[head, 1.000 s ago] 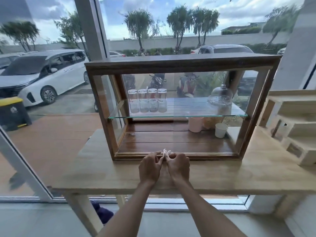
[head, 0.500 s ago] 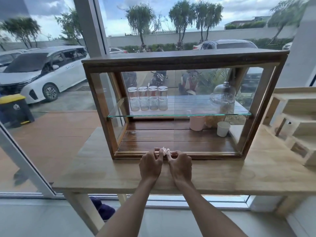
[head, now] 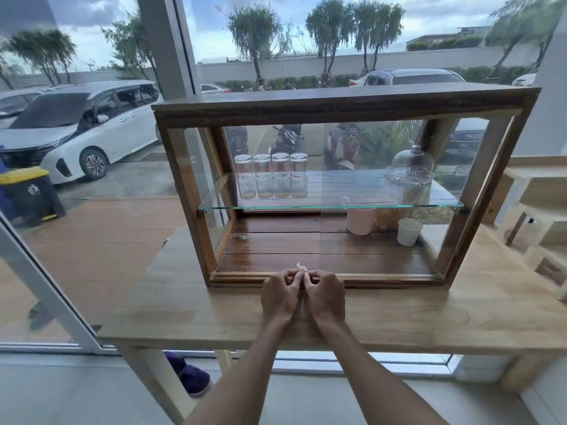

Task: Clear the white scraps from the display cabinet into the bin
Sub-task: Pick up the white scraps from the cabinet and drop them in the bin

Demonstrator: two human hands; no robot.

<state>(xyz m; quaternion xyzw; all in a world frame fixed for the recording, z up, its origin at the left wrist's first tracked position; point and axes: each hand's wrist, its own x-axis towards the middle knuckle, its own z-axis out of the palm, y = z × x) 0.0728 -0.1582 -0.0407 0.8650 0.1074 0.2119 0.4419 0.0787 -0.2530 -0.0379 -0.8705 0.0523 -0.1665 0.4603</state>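
The left hand (head: 279, 297) and right hand (head: 324, 297) pinch together a small white scrap (head: 301, 268) at the display cabinet (head: 343, 105) front edge, six o'clock. No indoor bin is visible; a loose pinch could drop crumbs onto the wooden table (head: 184, 305).

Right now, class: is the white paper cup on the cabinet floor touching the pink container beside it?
Apart. The head view shows the white paper cup standing right of the pink container, with dark wooden cabinet floor visible between them.
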